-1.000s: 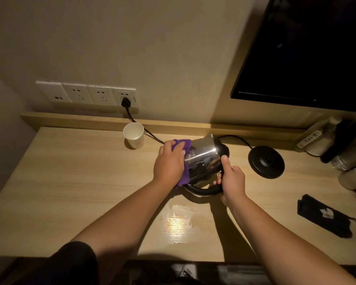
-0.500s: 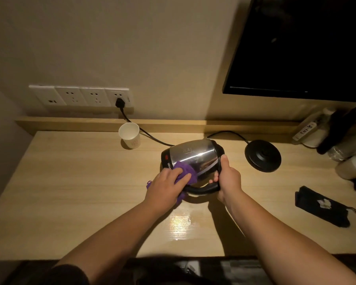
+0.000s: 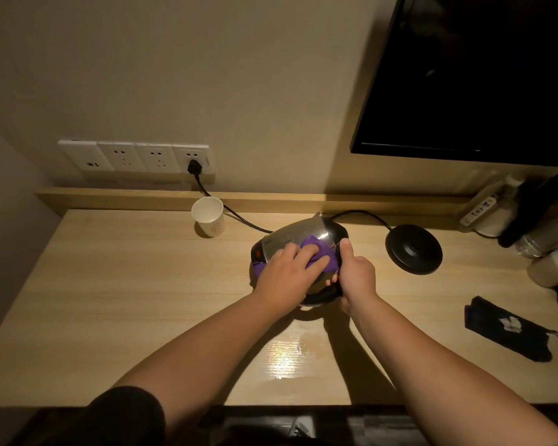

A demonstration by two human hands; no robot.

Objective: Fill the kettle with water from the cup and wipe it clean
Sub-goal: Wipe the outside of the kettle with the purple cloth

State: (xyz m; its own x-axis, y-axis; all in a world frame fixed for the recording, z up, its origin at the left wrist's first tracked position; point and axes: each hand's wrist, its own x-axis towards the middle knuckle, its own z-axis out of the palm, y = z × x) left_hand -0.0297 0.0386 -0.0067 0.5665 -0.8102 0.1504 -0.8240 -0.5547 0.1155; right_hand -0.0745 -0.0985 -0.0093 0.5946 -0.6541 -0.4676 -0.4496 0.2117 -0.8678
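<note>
A steel kettle (image 3: 295, 231) with black trim lies tilted on its side at the middle of the wooden desk (image 3: 126, 284). My right hand (image 3: 356, 275) grips its black handle, thumb up along it. My left hand (image 3: 289, 275) presses a purple cloth (image 3: 316, 247) flat against the kettle's steel side. A white paper cup (image 3: 207, 217) stands upright to the far left, near the back ledge, apart from both hands.
The kettle's round black base (image 3: 413, 248) sits to the right, its cord (image 3: 239, 217) running to a wall socket (image 3: 194, 164). A dark pouch (image 3: 509, 329) lies at the right. Bottles (image 3: 487, 210) crowd the back right corner. A wet patch (image 3: 287, 352) shines near the front edge.
My left hand slid the purple cloth from the kettle's lower end up along its side toward the top. The right hand kept hold of the handle and turned the kettle slightly.
</note>
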